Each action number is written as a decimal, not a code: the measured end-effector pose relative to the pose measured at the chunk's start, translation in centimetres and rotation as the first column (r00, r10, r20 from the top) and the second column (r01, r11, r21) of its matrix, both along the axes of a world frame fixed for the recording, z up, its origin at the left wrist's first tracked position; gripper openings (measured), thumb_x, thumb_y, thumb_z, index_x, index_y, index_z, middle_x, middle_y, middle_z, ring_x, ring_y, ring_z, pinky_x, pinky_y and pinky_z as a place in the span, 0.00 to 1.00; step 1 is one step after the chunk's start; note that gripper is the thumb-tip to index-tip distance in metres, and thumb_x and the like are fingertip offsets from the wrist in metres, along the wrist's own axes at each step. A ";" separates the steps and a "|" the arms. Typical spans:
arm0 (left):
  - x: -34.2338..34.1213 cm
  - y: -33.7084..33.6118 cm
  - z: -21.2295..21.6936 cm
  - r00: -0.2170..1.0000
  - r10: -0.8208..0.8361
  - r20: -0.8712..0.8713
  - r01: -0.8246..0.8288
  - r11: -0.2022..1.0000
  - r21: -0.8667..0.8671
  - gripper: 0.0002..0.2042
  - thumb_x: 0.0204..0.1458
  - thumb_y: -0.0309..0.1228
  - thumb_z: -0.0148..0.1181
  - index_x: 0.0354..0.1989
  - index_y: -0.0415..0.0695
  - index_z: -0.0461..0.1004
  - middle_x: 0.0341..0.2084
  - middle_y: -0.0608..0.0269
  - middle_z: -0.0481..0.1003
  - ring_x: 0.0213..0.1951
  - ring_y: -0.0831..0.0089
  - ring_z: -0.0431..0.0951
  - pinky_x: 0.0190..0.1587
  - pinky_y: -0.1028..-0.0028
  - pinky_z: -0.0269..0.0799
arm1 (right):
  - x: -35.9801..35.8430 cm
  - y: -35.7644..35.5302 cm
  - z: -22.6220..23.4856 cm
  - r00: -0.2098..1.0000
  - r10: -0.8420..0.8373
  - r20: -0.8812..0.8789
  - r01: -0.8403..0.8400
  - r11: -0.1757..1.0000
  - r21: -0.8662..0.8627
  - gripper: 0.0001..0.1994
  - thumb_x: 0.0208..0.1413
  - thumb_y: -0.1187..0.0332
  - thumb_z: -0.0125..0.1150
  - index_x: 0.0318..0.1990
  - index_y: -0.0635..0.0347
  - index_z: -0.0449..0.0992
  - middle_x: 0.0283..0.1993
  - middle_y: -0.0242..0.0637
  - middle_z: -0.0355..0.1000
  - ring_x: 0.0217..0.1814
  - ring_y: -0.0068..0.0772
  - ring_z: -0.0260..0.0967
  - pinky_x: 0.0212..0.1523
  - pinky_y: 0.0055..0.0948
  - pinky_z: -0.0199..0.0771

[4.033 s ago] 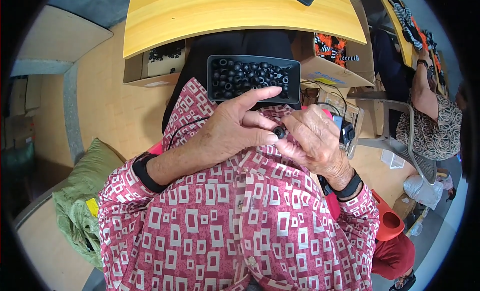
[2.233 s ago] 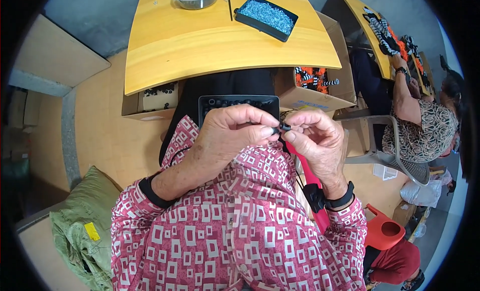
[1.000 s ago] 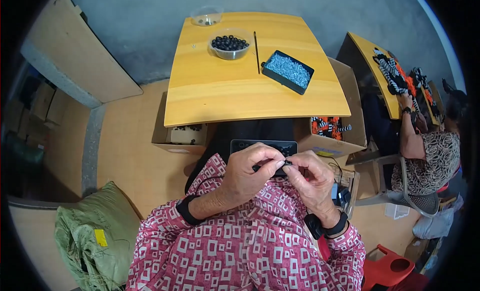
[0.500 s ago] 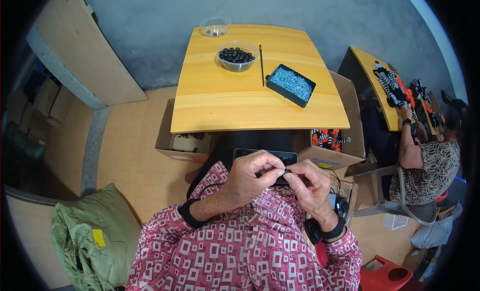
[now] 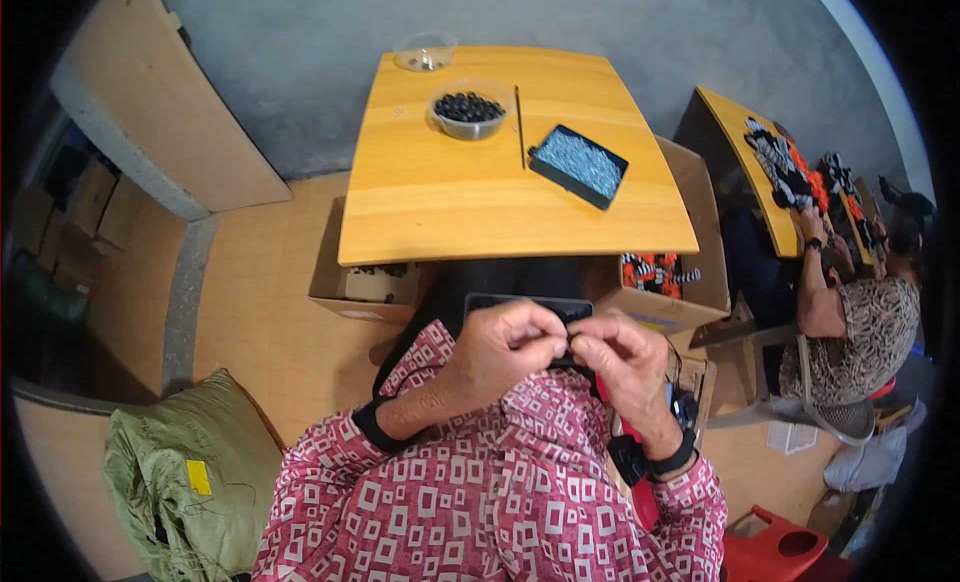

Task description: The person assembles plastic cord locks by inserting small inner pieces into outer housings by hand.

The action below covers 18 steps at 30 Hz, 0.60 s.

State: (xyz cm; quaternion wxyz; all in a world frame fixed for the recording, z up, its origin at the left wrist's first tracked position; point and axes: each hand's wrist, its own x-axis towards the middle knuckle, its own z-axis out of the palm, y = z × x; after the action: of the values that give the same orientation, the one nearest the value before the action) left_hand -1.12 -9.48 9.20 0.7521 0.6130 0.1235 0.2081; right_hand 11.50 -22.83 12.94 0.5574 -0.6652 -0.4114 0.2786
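Above my lap, my left hand (image 5: 500, 350) and my right hand (image 5: 628, 367) meet fingertip to fingertip. Both are closed in a pinch around a tiny dark piece, mostly hidden by the fingers, so its kind does not show. Under and behind the hands lies a dark shallow tray (image 5: 482, 301) on my lap; its contents are hard to make out. On the table (image 5: 500, 222) ahead stands a clear bowl (image 5: 472, 132) of round black beads (image 5: 468, 107). To its right are a thin black stick (image 5: 520, 127) and a black box (image 5: 565, 182) of small bluish bits (image 5: 580, 162).
Another clear bowl (image 5: 426, 54) stands at the table's far left corner. Cardboard boxes (image 5: 372, 309) flank the table; the right one holds orange and striped pieces (image 5: 660, 274). A green sack (image 5: 190, 462) lies at left. A co-worker (image 5: 860, 322) sits right, near a red stool (image 5: 775, 547).
My right wrist has turned slightly and its fingers have shifted a little around the pinched piece. The view has moved a touch. The left hand stays nearly in place.
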 end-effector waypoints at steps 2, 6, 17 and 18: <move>0.4 0.6 0.8 0.999 0.039 0.011 -0.040 0.997 0.059 0.03 0.51 0.18 0.58 0.33 0.35 0.73 0.27 0.65 0.77 0.32 0.84 0.75 0.34 0.84 0.72 | 0.2 0.6 0.4 0.991 -0.006 -0.132 0.010 0.999 0.035 0.06 0.54 0.77 0.60 0.39 0.67 0.78 0.32 0.31 0.73 0.31 0.17 0.68 0.32 0.17 0.68; 0.8 0.7 2.0 1.000 0.018 -0.020 -0.018 1.000 -0.024 0.03 0.51 0.18 0.58 0.33 0.35 0.73 0.28 0.65 0.77 0.33 0.84 0.76 0.35 0.84 0.72 | 0.4 0.6 -0.6 0.970 0.011 -0.244 0.029 0.987 0.160 0.09 0.55 0.78 0.59 0.43 0.66 0.78 0.35 0.32 0.73 0.32 0.17 0.68 0.34 0.15 0.69; 1.2 0.7 1.3 0.984 0.137 0.112 -0.167 0.924 0.343 0.04 0.48 0.18 0.60 0.32 0.37 0.73 0.26 0.64 0.77 0.29 0.85 0.76 0.31 0.83 0.74 | 0.2 0.6 -1.6 0.928 0.021 -0.372 0.060 0.977 0.206 0.10 0.55 0.77 0.60 0.45 0.66 0.77 0.35 0.33 0.76 0.33 0.17 0.72 0.36 0.15 0.73; 1.2 0.7 1.3 0.984 0.133 0.120 -0.169 0.915 0.366 0.04 0.47 0.18 0.60 0.32 0.37 0.73 0.25 0.63 0.77 0.29 0.85 0.76 0.30 0.83 0.73 | 0.3 0.6 -1.7 0.927 0.032 -0.373 0.057 0.973 0.226 0.10 0.55 0.77 0.60 0.45 0.66 0.77 0.35 0.33 0.76 0.33 0.16 0.72 0.37 0.15 0.74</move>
State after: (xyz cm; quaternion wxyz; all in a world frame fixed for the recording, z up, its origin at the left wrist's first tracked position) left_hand 0.11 -8.76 10.47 0.6080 0.7234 0.0935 0.3136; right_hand 11.76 -22.26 11.21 0.7013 -0.5325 -0.3230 0.3468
